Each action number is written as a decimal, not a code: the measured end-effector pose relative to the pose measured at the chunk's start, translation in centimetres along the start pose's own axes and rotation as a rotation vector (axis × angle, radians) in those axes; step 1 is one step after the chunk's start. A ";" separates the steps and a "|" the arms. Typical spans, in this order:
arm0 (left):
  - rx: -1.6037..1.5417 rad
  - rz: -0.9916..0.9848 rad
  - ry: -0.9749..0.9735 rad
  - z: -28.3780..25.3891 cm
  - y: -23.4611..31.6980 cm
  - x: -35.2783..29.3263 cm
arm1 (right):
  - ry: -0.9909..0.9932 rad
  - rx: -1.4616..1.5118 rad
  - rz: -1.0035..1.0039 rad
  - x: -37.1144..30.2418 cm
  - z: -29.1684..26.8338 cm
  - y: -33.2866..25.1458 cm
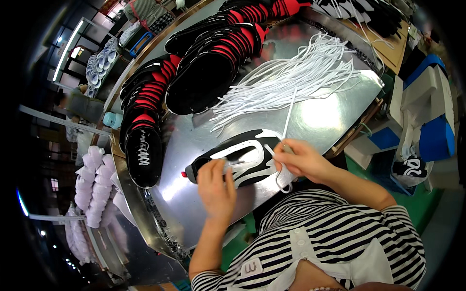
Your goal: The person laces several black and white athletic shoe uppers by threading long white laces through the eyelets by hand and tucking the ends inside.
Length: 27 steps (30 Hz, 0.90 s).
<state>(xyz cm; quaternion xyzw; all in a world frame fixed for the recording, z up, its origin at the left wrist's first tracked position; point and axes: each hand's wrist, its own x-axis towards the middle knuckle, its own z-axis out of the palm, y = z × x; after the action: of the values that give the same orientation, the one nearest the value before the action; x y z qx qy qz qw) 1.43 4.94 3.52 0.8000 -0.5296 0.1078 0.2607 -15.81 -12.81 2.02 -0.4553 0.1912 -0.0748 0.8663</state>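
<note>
A black-and-white shoe upper (pixel 250 135) lies on the metal tabletop, its white-edged throat facing up and a small red tab at its left end. My left hand (pixel 216 186) is closed over the collar end, thumb and fingers gripping around the opening; part of the upper is hidden under it. At the other end, my right hand (pixel 303 160) pinches a white shoelace (pixel 290 116). The lace runs up toward the bundle, and a loop hangs below my fingers. Something small and greyish shows between the right fingers, too unclear to name.
A bundle of white shoelaces (pixel 296 72) spreads across the metal table (pixel 184 213). Rows of nested black-and-red uppers (pixel 213 63) line its far and left sides; one upper (pixel 143 155) there is laced. Pale stacked pieces (pixel 92 179) stand left, a white-and-blue rack (pixel 422 106) right.
</note>
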 end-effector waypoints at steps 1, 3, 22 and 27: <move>0.098 0.017 -0.016 -0.6 -1.0 0.3 | 0.021 0.003 -0.010 2.1 -0.5 1.6; 0.097 -0.011 -0.232 -2.2 -2.3 0.7 | 0.007 -0.023 -0.042 4.9 -0.6 3.6; -1.441 -0.899 -0.470 3.8 0.8 2.7 | 0.141 -0.311 -0.259 6.0 0.5 2.9; -1.479 -0.961 -0.377 3.5 1.5 2.3 | 0.136 -0.448 -0.188 5.0 1.3 1.4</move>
<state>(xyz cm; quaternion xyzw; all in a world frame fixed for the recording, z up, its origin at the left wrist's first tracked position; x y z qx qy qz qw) 0.69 0.80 2.12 0.5674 -0.1062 -0.5140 0.6344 -10.76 -12.57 0.22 -0.6455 0.2177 -0.1415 0.7182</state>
